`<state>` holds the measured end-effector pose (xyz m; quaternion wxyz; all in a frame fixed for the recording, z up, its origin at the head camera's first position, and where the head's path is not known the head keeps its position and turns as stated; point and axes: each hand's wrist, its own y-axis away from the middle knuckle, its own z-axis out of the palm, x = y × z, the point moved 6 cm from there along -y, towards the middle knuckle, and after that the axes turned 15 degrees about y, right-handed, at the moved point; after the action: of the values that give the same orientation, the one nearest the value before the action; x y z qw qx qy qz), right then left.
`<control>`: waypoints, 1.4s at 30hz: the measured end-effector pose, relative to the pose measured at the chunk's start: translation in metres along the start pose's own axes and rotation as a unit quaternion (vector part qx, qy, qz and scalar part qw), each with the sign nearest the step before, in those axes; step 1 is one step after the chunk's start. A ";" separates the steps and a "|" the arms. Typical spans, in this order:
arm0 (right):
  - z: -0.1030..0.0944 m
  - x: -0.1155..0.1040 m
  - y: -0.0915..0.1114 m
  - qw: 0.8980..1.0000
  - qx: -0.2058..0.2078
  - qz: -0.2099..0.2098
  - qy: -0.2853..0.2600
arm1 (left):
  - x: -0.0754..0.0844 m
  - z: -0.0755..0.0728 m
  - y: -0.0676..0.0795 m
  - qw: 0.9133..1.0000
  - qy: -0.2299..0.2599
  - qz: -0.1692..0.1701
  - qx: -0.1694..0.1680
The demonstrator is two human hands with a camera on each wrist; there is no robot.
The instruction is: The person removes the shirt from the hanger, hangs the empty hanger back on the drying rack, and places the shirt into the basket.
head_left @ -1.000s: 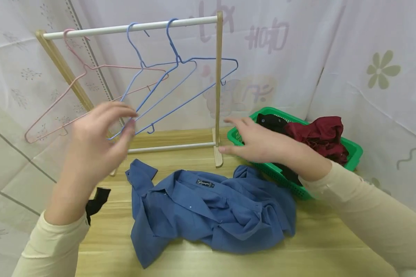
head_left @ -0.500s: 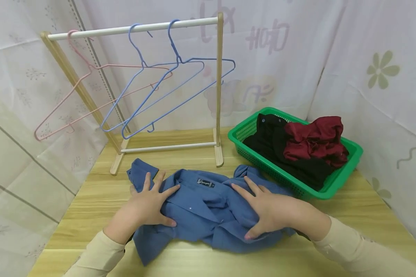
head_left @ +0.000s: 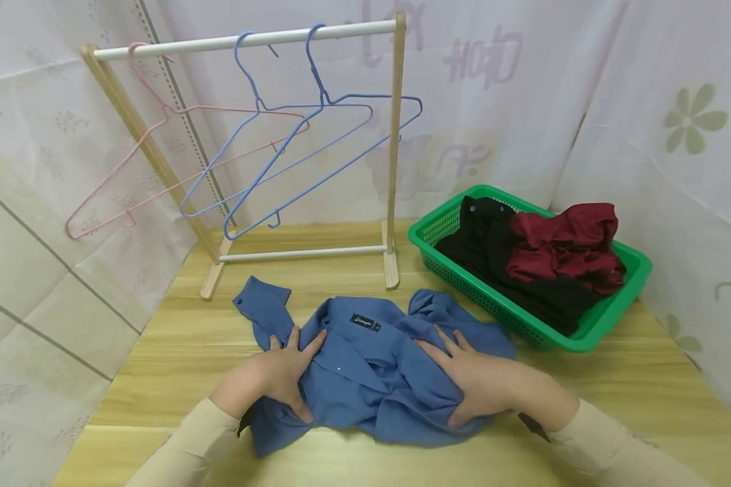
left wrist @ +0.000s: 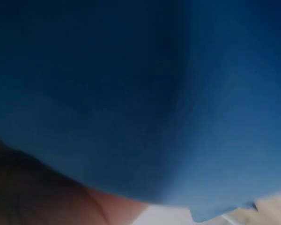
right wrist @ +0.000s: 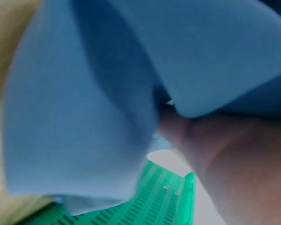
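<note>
A blue collared shirt (head_left: 365, 365) with a black neck label lies crumpled on the table, its collar toward the rack. My left hand (head_left: 280, 379) rests on its left side, fingers spread and thumb toward the lower edge. On the right side lies my right hand (head_left: 478, 379), also with spread fingers, pressing the cloth. One cuffed sleeve (head_left: 262, 301) sticks out beyond the left hand. Blue cloth (left wrist: 145, 93) fills most of the left wrist view. In the right wrist view, a fold of the shirt (right wrist: 84, 117) hides the fingertips of the right hand.
Behind the shirt stands a wooden rack (head_left: 396, 135) with a white rail, holding a pink hanger (head_left: 167, 111) and two blue hangers (head_left: 323, 101). A green basket (head_left: 423, 233) at the right holds black clothing (head_left: 481, 243) and dark red clothing (head_left: 563, 237). Patterned white cloth hangs around the table.
Both hands have come down from the air, the left from beside the hangers and the right from beside the basket, onto the shirt. The shirt has shifted slightly under them.
</note>
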<state>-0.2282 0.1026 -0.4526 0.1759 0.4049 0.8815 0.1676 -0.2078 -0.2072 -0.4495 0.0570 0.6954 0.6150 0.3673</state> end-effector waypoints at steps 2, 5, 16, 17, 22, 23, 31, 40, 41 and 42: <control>0.000 -0.006 -0.003 1.000 0.002 -0.016 -0.006 | 0.013 0.003 -0.002 1.000 -0.007 0.022 0.000; 0.002 -0.019 -0.007 1.000 0.001 -0.030 -0.008 | 0.034 0.014 -0.005 0.998 -0.022 0.054 -0.004; -0.003 -0.046 -0.008 0.991 0.117 -0.068 -0.006 | 0.096 0.026 0.002 0.951 0.061 0.304 0.003; -0.010 -0.048 -0.003 0.988 0.137 -0.067 -0.013 | 0.099 0.022 0.004 0.938 0.097 0.333 0.016; -0.069 -0.055 0.035 0.958 0.276 -0.072 0.014 | 0.120 -0.016 0.021 0.847 0.252 0.459 0.097; -0.083 -0.055 0.042 0.948 0.308 -0.077 0.027 | 0.128 -0.025 0.026 0.824 0.278 0.483 0.105; -0.163 -0.030 0.087 0.881 0.464 -0.090 -0.025 | 0.195 -0.089 0.044 0.689 0.368 0.602 0.165; -0.217 0.010 0.110 0.855 0.518 -0.026 -0.006 | 0.247 -0.138 0.033 0.672 0.324 0.618 0.247; -0.224 0.014 0.109 0.853 0.521 -0.019 -0.001 | 0.252 -0.143 0.030 0.668 0.323 0.619 0.256; -0.231 0.019 0.108 0.855 0.519 -0.010 -0.001 | 0.257 -0.148 0.026 0.665 0.320 0.619 0.270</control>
<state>-0.2718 0.1482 -0.2051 -0.0575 0.4290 0.8441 -0.3165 -0.2790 -0.0381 -0.2154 -0.5738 0.7406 0.0957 0.3363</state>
